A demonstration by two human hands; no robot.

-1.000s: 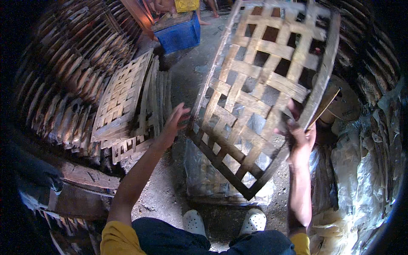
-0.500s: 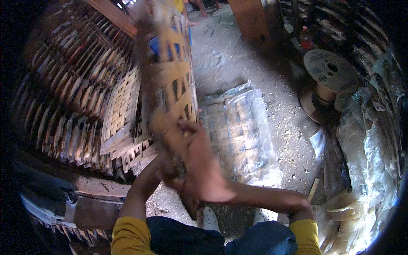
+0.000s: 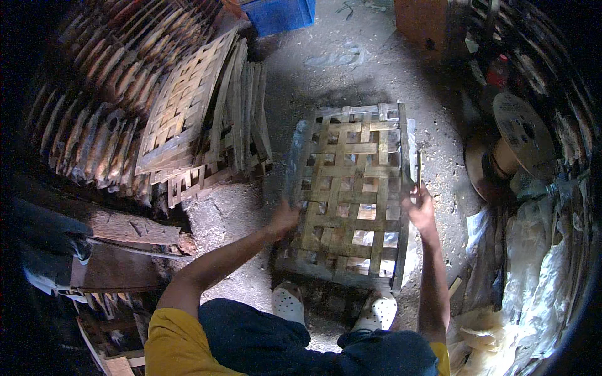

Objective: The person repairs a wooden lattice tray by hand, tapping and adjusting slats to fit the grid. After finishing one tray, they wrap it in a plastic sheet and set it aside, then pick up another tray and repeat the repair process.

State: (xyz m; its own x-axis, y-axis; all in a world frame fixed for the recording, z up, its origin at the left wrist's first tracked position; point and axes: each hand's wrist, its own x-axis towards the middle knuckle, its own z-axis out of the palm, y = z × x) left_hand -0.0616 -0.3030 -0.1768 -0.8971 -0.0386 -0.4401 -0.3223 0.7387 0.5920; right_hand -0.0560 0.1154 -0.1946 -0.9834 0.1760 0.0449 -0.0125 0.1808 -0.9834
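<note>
Now we are holding a woven lattice panel (image 3: pixel 352 191) of flat bamboo strips by its two long sides, lying flat on the dusty ground in front of our white shoes (image 3: pixel 290 302). Its long axis is running straight away from us, the far end pointing toward the blue crate (image 3: pixel 280 14) at the top. Our left hand (image 3: pixel 283 219) is pressing against the left edge, fingers seemingly curled round it, though shadow is blurring the grip. Our right hand (image 3: pixel 420 207) is closing round the right edge rail. A stack of similar panels (image 3: pixel 188 119) is leaning well off to the left, and a wooden spool (image 3: pixel 514 147) is sitting near the right.
</note>
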